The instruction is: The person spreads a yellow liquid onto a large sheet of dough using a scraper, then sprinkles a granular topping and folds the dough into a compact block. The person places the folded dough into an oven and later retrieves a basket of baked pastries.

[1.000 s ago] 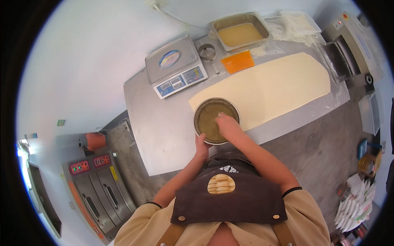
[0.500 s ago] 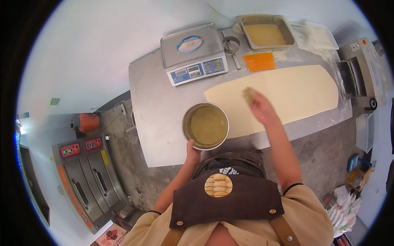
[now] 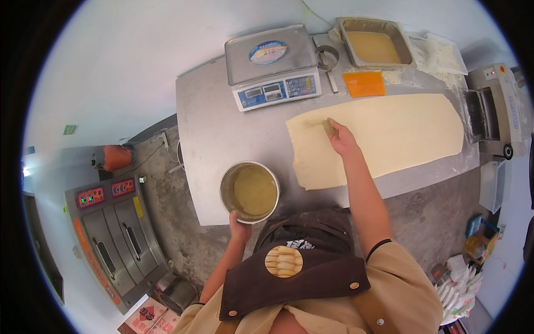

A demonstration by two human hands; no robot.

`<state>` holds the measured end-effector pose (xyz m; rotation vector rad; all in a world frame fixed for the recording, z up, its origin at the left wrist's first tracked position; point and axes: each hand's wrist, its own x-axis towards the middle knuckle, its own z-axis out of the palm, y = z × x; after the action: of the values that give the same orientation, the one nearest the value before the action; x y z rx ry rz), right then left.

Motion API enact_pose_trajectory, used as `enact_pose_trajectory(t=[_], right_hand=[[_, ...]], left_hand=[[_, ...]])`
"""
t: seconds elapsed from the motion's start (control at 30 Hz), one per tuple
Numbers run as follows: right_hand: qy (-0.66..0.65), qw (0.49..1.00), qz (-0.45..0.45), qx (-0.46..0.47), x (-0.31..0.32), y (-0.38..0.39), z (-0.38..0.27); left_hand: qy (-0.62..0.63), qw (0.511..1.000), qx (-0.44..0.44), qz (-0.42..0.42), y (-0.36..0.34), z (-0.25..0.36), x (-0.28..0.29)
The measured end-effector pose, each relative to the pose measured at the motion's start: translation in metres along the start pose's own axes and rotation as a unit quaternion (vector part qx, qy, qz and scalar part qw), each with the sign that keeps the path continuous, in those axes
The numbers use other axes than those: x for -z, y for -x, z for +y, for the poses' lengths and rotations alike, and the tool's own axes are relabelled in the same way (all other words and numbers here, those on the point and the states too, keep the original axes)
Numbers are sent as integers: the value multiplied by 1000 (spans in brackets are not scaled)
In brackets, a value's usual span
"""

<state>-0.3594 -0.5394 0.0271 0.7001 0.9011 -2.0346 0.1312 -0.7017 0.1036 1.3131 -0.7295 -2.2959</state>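
My left hand point(image 3: 240, 229) grips the near rim of a round metal pot point(image 3: 223, 195), which holds a yellowish-brown paste point(image 3: 255, 190). The pot is over the near left of the metal table. A wide sheet of pale rolled dough point(image 3: 406, 133) lies flat to the right of the pot. Over the dough's left part, my right hand point(image 3: 344, 140) is closed on a small tan object point(image 3: 329, 128) at its fingertips; its kind is unclear. Beside it, a faint yellowish streak point(image 3: 316, 121) shows against the dough.
Along the table's back stand a digital scale point(image 3: 273, 92), a metal ring point(image 3: 328, 55), an orange scraper point(image 3: 364, 84) and a metal pan point(image 3: 409, 60) of yellowish filling. A roller machine point(image 3: 492, 111) borders the dough's right end. A deck oven point(image 3: 114, 239) stands left.
The pot in my left hand has moved left and nearer to me. My right hand has shifted slightly left over the dough with the tan object. The view has tilted a little.
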Motion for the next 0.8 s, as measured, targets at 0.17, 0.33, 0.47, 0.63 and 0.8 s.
enact_pose_trajectory(t=[0.17, 0.33, 0.47, 0.63, 0.8], right_hand=[[-32, 976, 9, 217, 23, -3, -46], [263, 953, -1, 149, -3, -6, -5], [11, 976, 78, 202, 18, -29, -54], [651, 654, 249, 296, 68, -63, -78], [87, 940, 95, 316, 97, -89, -149]], left_hand=[[2, 1000, -4, -9, 3, 3, 3], [1, 1000, 2, 1, 9, 2, 9], [-5, 1000, 11, 10, 13, 1, 12], [-12, 1000, 11, -12, 23, -7, 3], [-1, 1000, 8, -11, 17, -34, -12]])
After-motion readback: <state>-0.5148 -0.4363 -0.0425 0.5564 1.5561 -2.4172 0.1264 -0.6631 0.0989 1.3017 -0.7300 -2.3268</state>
